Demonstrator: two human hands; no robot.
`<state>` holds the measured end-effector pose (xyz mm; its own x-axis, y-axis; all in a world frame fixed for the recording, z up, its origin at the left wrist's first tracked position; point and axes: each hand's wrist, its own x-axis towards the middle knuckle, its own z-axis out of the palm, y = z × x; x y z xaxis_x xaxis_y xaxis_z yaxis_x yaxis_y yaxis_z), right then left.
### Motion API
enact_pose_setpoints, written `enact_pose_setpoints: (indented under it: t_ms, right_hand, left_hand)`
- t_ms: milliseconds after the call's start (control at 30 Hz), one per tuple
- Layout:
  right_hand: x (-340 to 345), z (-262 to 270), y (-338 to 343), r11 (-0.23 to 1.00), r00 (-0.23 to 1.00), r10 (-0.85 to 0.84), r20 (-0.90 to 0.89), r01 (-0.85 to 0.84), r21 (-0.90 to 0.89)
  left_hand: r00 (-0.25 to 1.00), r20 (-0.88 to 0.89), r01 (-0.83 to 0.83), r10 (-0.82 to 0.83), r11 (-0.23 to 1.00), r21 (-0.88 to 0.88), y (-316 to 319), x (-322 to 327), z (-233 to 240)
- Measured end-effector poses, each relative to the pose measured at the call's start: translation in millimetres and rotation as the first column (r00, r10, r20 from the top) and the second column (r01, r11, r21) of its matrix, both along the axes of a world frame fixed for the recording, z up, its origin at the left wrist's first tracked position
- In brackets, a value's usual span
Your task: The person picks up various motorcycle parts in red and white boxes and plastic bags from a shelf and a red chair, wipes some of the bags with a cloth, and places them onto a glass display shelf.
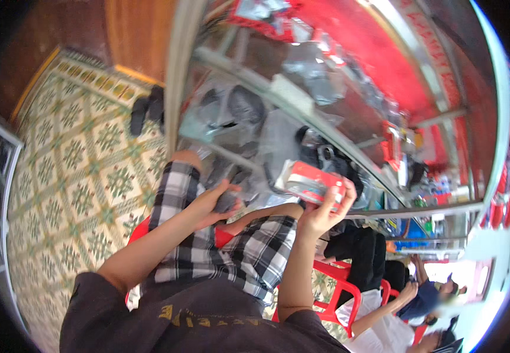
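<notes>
My right hand [327,207] grips a small red and white cardboard box [310,181], whose white end flap stands open on its left side. Around a small dark grey object [225,202] the fingers of my left hand [217,205] are curled, above my knee; what kind of object it is cannot be told. Both hands are over my lap in black and white checked shorts [255,238], in front of a glass display case [237,73]. Behind the box, inside the case, lie dark items and clear plastic bags [277,137].
Patterned floor tiles [104,181] spread to the left, with black footwear [147,110] beside the case. Red plastic chairs [343,287] stand at the right. People sit there, one in a white shirt [378,322]. The case's metal-edged frame [177,79] rises close before me.
</notes>
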<state>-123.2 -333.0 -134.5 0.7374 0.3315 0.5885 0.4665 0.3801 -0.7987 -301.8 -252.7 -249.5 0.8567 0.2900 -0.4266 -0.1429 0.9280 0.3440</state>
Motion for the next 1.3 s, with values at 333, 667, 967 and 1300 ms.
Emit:
enact_pose_setpoints:
  t_ms: [333, 667, 967, 1300]
  right_hand:
    - [205.7, 90.5, -21.9, 0.925, 0.922, -0.381, 0.073, 0.378, 0.05]
    - [92.7, 7.6, -16.4, 0.976, 0.954, -0.203, 0.22, 0.18, 0.123]
    - [-7.7, -170.7, 10.4, 0.875, 0.982, 0.185, -0.024, -0.176, -0.451]
    - [-8.0, -210.7, 30.5, 0.729, 0.882, 0.38, -0.277, -0.47, -0.498]
  left_hand:
    - [0.996, 0.009, 0.081, -0.087, 0.956, 0.283, -8.1, 11.8, 5.6]
    - [0.998, 0.026, -0.038, 0.05, 0.253, 0.967, 46.2, 18.6, 137.4]
    - [0.946, 0.132, 0.151, 0.297, -0.763, 0.629, 156.7, 137.7, 214.0]
    - [0.84, -0.053, 0.487, 0.54, -0.709, 0.509, 201.5, 223.7, 250.6]
